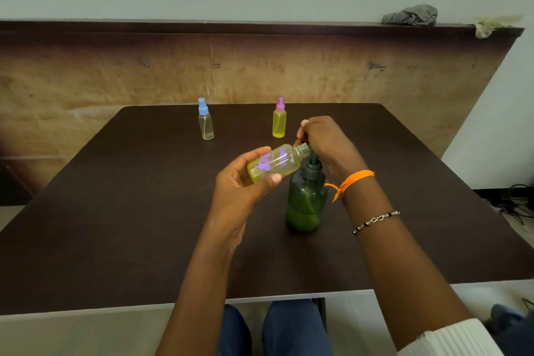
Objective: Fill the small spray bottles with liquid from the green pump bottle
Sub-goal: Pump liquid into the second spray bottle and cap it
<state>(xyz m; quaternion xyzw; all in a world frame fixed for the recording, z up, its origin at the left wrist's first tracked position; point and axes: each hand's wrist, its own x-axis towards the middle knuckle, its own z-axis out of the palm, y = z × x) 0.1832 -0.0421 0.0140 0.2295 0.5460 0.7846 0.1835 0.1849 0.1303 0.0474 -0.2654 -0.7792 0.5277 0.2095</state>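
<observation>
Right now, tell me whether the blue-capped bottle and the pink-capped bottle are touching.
Apart. The head view shows the blue-capped bottle and the pink-capped bottle standing with bare table between them.

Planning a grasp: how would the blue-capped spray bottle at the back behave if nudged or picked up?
The blue-capped spray bottle looks nearly empty, so probably light. It is tall and narrow, so a high nudge would likely tip it. Lying down, its round body could roll on the table.

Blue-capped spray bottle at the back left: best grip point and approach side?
Probably the clear body of the blue-capped spray bottle, below the blue cap, pinched across its width. It stands upright on the table with open space all round, so come from the front or from its left, the near side for the left hand. The narrow cap is a poorer hold, and it looks nearly empty, so it may tip.
</observation>
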